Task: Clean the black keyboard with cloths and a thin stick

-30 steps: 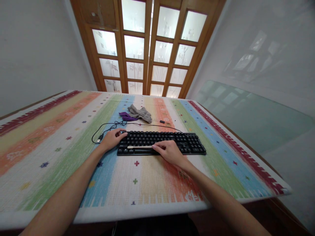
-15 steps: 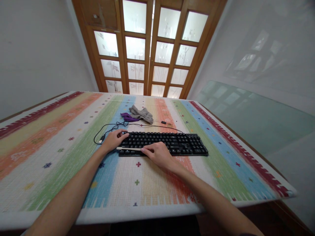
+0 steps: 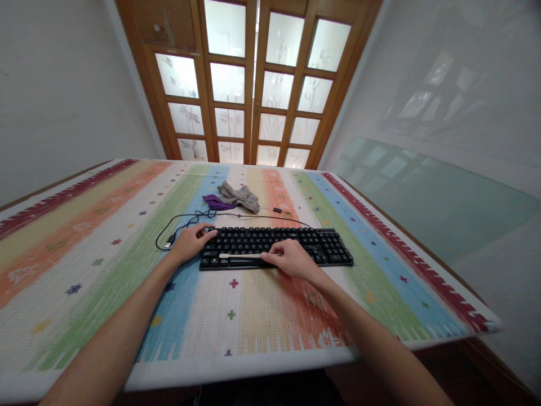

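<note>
A black keyboard (image 3: 253, 241) lies flat on the striped tablecloth. My left hand (image 3: 191, 243) grips its far left corner, thumb on top and fingers along the back edge. Pinched in my right hand (image 3: 291, 258) is a slim pale stick (image 3: 240, 256) with a slightly wider end, shaped like a toothbrush. The stick points left, low over the front rows of keys. Whether its tip touches the keys I cannot tell.
Behind the keyboard lie a grey cloth (image 3: 240, 197), a purple cloth (image 3: 216, 202) and a small black piece (image 3: 277, 210). The black cable (image 3: 171, 225) loops on the left to its USB plug (image 3: 168, 243). A glass-paned door (image 3: 253, 84) stands beyond the table.
My right hand has moved right along the front rows, taking the pale stick with it. The left hand keeps its place on the keyboard's corner. The whole view has shifted slightly.
</note>
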`<state>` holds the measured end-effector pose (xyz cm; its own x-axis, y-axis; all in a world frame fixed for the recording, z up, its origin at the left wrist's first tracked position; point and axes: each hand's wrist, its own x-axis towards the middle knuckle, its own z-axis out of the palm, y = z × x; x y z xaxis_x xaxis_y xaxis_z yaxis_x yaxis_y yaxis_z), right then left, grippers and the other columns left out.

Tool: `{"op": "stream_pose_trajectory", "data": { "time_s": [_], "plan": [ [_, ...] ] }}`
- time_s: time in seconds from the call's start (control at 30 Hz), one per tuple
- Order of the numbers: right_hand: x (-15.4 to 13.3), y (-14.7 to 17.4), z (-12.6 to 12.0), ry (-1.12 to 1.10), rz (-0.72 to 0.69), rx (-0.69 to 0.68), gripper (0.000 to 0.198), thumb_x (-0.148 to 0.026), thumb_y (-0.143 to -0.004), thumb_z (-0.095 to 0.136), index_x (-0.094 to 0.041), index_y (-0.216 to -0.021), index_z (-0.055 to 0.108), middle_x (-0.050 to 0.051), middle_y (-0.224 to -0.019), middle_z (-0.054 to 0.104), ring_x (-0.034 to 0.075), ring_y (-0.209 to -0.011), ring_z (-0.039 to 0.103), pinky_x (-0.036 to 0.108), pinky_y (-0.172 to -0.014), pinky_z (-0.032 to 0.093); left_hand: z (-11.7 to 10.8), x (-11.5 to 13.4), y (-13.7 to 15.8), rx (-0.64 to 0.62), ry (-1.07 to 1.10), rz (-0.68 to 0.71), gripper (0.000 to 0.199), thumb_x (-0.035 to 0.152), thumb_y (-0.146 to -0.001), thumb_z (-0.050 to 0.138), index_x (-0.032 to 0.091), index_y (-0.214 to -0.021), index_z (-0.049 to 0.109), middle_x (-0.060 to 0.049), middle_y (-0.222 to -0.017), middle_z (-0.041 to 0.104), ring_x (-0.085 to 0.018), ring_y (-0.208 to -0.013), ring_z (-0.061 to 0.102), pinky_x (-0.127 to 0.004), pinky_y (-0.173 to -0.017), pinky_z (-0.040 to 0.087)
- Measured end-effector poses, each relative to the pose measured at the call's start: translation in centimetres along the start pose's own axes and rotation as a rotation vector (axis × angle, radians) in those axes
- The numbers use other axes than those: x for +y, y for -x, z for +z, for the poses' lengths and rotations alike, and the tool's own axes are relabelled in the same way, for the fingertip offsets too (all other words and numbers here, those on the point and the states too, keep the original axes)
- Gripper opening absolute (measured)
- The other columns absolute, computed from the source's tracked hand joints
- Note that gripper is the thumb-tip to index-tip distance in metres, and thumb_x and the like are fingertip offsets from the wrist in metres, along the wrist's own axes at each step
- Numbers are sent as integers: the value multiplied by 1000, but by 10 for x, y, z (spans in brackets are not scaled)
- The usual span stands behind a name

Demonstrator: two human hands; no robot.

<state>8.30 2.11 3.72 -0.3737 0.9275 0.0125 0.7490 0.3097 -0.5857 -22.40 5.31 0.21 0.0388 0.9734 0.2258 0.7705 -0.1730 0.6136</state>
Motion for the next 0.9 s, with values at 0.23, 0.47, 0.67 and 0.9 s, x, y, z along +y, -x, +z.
{"op": "stream_pose_trajectory", "data": {
  "time_s": [0.23,0.47,0.67,0.9],
  "plan": [
    [13,7,-21,32,75,15,31,-43,-83,68,-17,-66,72,3,-63,66,14,-60,55,27,-56,33,0,1,0,7,-9,-8,55,63,-78,48,19,-102,73,-1,-68,65,-21,-66,59,-32,-68,46],
    [32,14,-39,53,76,26,37,-50,-80,65,-17,-63,69,2,-58,62,14,-56,53,27,-54,32,0,2,0,1,-14,-12,58,64,-77,47,19,-101,73,-1,-68,65,-21,-66,59,-32,-69,46],
    [49,20,-47,44,141,3,41,-56,-78,63,-18,-62,66,1,-56,59,13,-55,50,27,-53,29,0,2,0,2,-11,-9,56,64,-78,48,19,-101,73,-1,-68,65,-21,-66,59,-32,-68,46],
    [68,27,-55,-10,186,68,41,-59,-70,70,-21,-67,56,-3,-54,51,12,-52,44,26,-50,25,1,0,0,6,-9,-4,57,64,-78,48,19,-101,73,-1,-67,64,-21,-65,58,-32,-67,45]
  ]
}}
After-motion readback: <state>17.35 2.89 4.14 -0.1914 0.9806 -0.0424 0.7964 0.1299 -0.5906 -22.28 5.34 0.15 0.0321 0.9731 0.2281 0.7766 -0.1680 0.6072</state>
